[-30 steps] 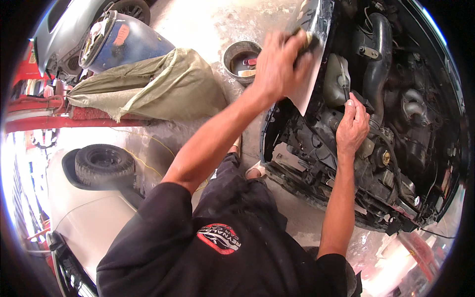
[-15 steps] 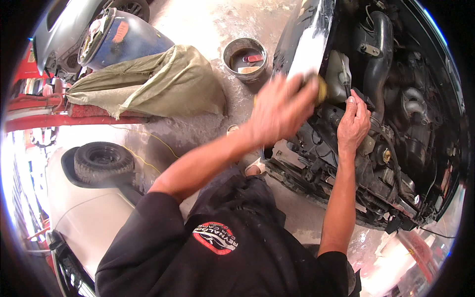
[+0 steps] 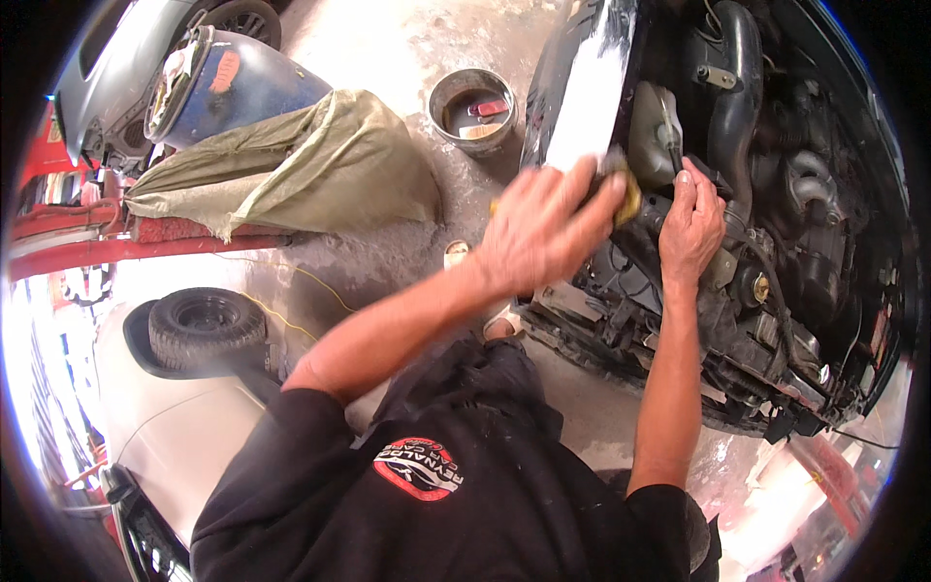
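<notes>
My left hand (image 3: 553, 218), blurred by motion, grips a yellow block (image 3: 624, 194) with a dark top at the lower end of a white patch (image 3: 587, 97) on the black car fender (image 3: 545, 102). Beside it, over the engine bay, my right hand (image 3: 692, 229) has its fingers closed on a thin dark part (image 3: 675, 153) by the translucent reservoir (image 3: 652, 126). Behind that runs a thick black hose (image 3: 742, 116).
A bucket (image 3: 472, 133) of dark liquid with a red object stands beside the fender. At left are a blue drum (image 3: 247, 87), olive cloth (image 3: 301, 175), red metal beam (image 3: 68, 233), tire (image 3: 208, 328), yellow cord (image 3: 301, 272) and two other cars (image 3: 155, 427).
My left hand with the block has moved down along the fender from the upper part, uncovering more of the white patch. My right hand stays in nearly the same place.
</notes>
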`<act>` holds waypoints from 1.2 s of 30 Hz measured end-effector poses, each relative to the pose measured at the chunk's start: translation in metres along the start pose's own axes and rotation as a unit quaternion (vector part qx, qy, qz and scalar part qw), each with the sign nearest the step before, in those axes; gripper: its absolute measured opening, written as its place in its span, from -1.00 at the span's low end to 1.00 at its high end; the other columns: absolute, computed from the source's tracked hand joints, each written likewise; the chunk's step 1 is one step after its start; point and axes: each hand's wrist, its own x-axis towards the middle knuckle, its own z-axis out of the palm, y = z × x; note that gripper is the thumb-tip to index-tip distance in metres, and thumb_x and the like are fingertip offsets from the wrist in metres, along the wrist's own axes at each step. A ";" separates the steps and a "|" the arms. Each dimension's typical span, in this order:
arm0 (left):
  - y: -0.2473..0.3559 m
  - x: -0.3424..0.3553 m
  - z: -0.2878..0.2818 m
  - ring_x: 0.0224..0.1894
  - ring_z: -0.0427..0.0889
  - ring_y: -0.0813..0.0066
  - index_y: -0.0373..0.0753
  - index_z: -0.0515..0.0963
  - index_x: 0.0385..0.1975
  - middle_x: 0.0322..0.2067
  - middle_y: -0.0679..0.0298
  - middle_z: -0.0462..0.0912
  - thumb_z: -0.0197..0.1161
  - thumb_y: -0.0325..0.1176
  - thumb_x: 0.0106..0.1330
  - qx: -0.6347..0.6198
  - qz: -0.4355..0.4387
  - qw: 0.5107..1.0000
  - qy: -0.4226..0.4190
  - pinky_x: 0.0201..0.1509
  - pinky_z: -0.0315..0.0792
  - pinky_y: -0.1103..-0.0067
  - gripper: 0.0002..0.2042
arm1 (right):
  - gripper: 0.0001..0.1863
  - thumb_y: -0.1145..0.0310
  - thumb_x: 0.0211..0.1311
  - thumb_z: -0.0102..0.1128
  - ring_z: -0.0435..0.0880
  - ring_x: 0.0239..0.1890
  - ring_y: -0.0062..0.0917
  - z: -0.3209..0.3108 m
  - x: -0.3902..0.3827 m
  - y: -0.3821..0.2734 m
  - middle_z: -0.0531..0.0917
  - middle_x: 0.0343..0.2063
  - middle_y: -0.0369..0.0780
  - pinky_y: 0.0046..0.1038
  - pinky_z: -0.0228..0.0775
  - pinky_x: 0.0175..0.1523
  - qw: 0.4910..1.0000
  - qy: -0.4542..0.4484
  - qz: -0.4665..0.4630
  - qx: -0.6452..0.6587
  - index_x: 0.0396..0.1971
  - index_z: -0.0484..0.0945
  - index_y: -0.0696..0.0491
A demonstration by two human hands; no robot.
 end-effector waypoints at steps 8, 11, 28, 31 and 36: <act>-0.037 0.029 0.023 0.07 0.59 -0.12 -0.19 0.58 0.24 0.06 -0.07 0.61 0.45 -0.29 0.30 -0.031 -0.164 0.979 0.117 0.13 0.53 0.13 -0.51 | -0.63 0.19 0.64 0.09 0.73 -0.04 -0.14 0.001 -0.001 0.003 0.82 -0.08 -0.09 -0.15 0.52 0.12 1.000 -0.007 0.014 -0.005 0.08 0.77 0.12; 0.013 -0.030 0.026 0.12 0.59 -0.14 -0.25 0.54 0.33 0.19 -0.17 0.54 0.58 -0.39 0.14 -0.057 -0.096 0.991 0.070 0.21 0.51 0.11 -0.33 | -0.62 0.19 0.65 0.08 0.73 -0.04 -0.14 0.001 -0.001 0.004 0.83 -0.07 -0.09 -0.15 0.53 0.12 0.999 -0.009 0.021 0.031 0.09 0.77 0.11; 0.052 -0.056 0.085 0.31 0.37 -0.27 -0.30 0.26 0.50 0.42 -0.30 0.24 0.55 -0.57 0.09 -0.157 -0.299 0.899 0.279 0.38 0.26 0.02 -0.10 | -0.63 0.26 0.70 0.10 0.79 -0.06 -0.44 -0.003 -0.002 0.005 0.80 -0.03 -0.08 -0.36 0.61 0.07 0.996 -0.032 0.047 0.075 0.19 0.71 0.20; 0.054 -0.057 0.093 0.37 0.30 -0.31 -0.33 0.24 0.51 0.43 -0.32 0.22 0.52 -0.58 0.12 -0.209 -0.184 0.907 0.317 0.44 0.22 0.00 -0.12 | -0.62 0.27 0.71 0.09 0.77 -0.04 -0.46 -0.004 -0.002 0.004 0.79 0.01 -0.10 -0.38 0.61 0.12 0.993 -0.038 0.053 0.096 0.20 0.69 0.23; 0.064 -0.059 0.099 0.37 0.30 -0.30 -0.30 0.21 0.52 0.41 -0.30 0.21 0.47 -0.61 0.20 -0.199 -0.308 0.872 0.323 0.44 0.21 -0.01 -0.15 | -0.61 0.28 0.72 0.06 0.76 0.00 -0.46 -0.005 -0.002 0.003 0.78 0.02 -0.11 -0.39 0.61 0.16 0.995 -0.051 0.047 0.077 0.20 0.68 0.25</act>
